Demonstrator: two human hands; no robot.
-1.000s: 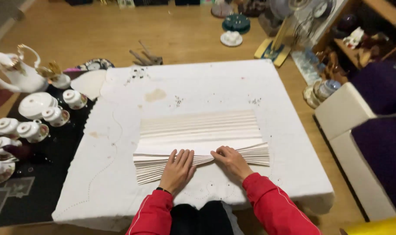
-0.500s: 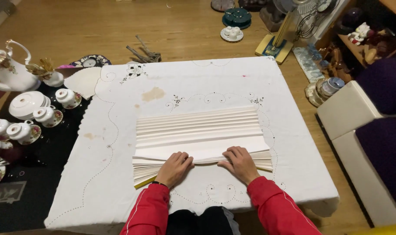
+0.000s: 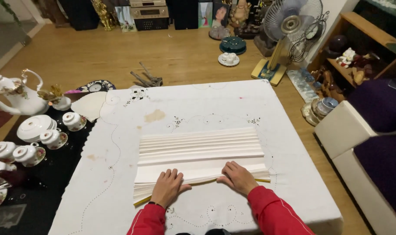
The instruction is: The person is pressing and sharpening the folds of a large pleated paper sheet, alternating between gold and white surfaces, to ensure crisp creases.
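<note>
where the black mat borders the worktop on the left, a white teapot (image 3: 13,93) and several upturned cups (image 3: 54,138) with a lidded bowl (image 3: 34,127) are set out — all well apart from the hands. the worktop is covered by a white embroidered cloth (image 3: 198,109), stained in places. near its front edge a pleated sheet of white paper (image 3: 200,150) lies flat, its folds running left to right. the left hand (image 3: 167,187) is pressed palm down on the nearest fold, fingers spread and open, gripping nothing. just beside it, the right hand (image 3: 238,177) is laid flat on the same fold in the same way, open — a yellow edge (image 3: 261,179) shows beneath the stack by it. both arms are in red sleeves. farther right, on the wooden floor, a standing fan (image 3: 289,30) is seen, and a white-and-purple seat (image 3: 372,143) sits by the worktop's right side.
</note>
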